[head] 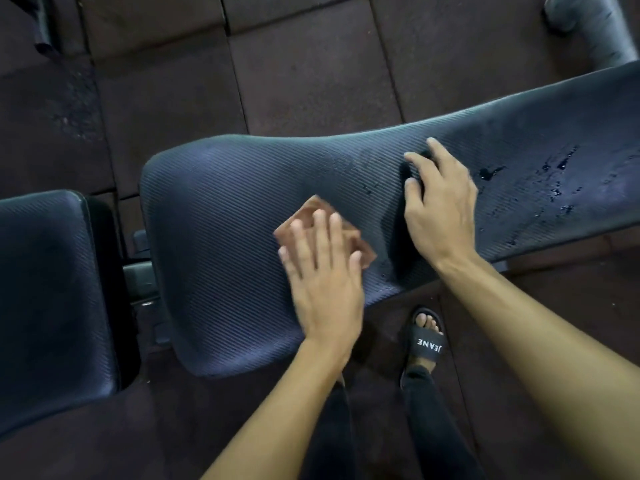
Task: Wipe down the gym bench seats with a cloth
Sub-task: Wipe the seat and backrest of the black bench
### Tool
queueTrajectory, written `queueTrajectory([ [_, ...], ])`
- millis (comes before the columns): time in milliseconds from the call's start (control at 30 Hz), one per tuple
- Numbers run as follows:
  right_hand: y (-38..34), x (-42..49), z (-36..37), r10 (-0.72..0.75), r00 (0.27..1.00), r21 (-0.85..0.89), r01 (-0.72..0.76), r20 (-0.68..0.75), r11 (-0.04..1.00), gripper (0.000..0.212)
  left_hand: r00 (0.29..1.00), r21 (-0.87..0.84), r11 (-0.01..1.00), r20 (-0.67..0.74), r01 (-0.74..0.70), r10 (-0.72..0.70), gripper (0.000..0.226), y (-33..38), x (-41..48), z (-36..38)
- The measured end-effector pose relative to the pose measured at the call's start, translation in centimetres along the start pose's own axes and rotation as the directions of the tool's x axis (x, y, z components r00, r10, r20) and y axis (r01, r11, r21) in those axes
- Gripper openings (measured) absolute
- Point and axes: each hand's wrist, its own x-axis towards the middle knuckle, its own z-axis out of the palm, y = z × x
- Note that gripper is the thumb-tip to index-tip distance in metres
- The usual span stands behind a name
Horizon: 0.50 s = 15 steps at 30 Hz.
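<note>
A long black ribbed bench pad (225, 209) runs from the centre to the upper right. My left hand (322, 271) lies flat with straight fingers on a small orange-brown cloth (301, 220), pressing it onto the pad's wide end. My right hand (440, 209) rests on the pad to the right of the cloth, fingers spread and slightly bent, holding nothing. Water droplets (554, 174) glisten on the pad's right part. A second black seat pad (48, 289) sits at the left, apart from the first.
Dark rubber floor tiles (311, 74) surround the bench. A black metal frame joint (138, 271) links the two pads. My foot in a black slide sandal (426, 337) stands just below the pad. A black tube (588, 26) is at the top right.
</note>
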Motion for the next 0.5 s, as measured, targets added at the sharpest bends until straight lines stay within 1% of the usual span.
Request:
queueTrajectory([
  [33,0.9,0.1,-0.4,-0.006,1.000,-0.010,0.006,-0.007,1.000,0.039,0.999,-0.016,0.999,-0.009,-0.040,0.040,0.060,1.9,1.2,0.3],
  [100,2.1,0.1,-1.1,-0.021,1.000,0.029,0.021,-0.017,0.999,0.038,0.995,-0.058,0.994,0.013,-0.093,0.094,0.061,5.1,3.1,0.3],
  [167,2.0,-0.1,-1.4,-0.048,0.999,0.118,0.050,-0.026,0.992,0.035,0.987,-0.131,0.981,0.057,-0.140,0.149,0.060,6.9,4.0,-0.5],
  [200,1.5,-0.4,-1.5,-0.067,0.997,0.172,0.071,-0.028,0.983,0.035,0.983,-0.196,0.968,0.061,-0.157,0.172,0.060,6.9,4.2,-1.3],
  [233,0.8,-0.7,-1.3,-0.095,0.995,0.225,0.097,-0.018,0.970,0.035,0.985,-0.265,0.953,0.046,-0.147,0.165,0.060,6.0,4.3,-2.2],
  [267,-0.1,-1.2,-1.0,-0.136,0.991,0.261,0.128,0.012,0.957,0.037,0.994,-0.316,0.943,0.005,-0.105,0.112,0.058,4.5,4.5,-3.0],
  [300,-0.9,-1.9,-0.4,-0.186,0.980,0.263,0.162,0.069,0.951,0.041,0.999,-0.341,0.940,-0.047,-0.035,0.020,0.057,2.5,5.0,-3.5],
  [333,-1.6,-2.8,0.4,-0.236,0.960,0.215,0.201,0.152,0.956,0.047,0.993,-0.346,0.937,-0.083,0.054,-0.088,0.056,0.0,5.6,-3.7],
  [367,-2.1,-3.6,1.3,-0.272,0.933,0.122,0.249,0.235,0.961,0.055,0.980,-0.336,0.931,-0.085,0.140,-0.178,0.056,-2.6,6.3,-3.7],
  [400,-2.4,-4.1,2.4,-0.287,0.916,0.004,0.298,0.280,0.955,0.060,0.972,-0.309,0.930,-0.062,0.199,-0.228,0.056,-4.9,7.0,-3.5],
  [433,-2.5,-4.1,3.5,-0.293,0.914,-0.103,0.332,0.282,0.938,0.063,0.970,-0.270,0.937,-0.033,0.222,-0.239,0.057,-6.5,7.5,-3.1],
  [500,-2.8,-2.1,5.1,-0.276,0.933,-0.221,0.327,0.232,0.919,0.061,0.980,-0.181,0.965,-0.024,0.189,-0.197,0.058,-7.8,7.8,-2.3],
])
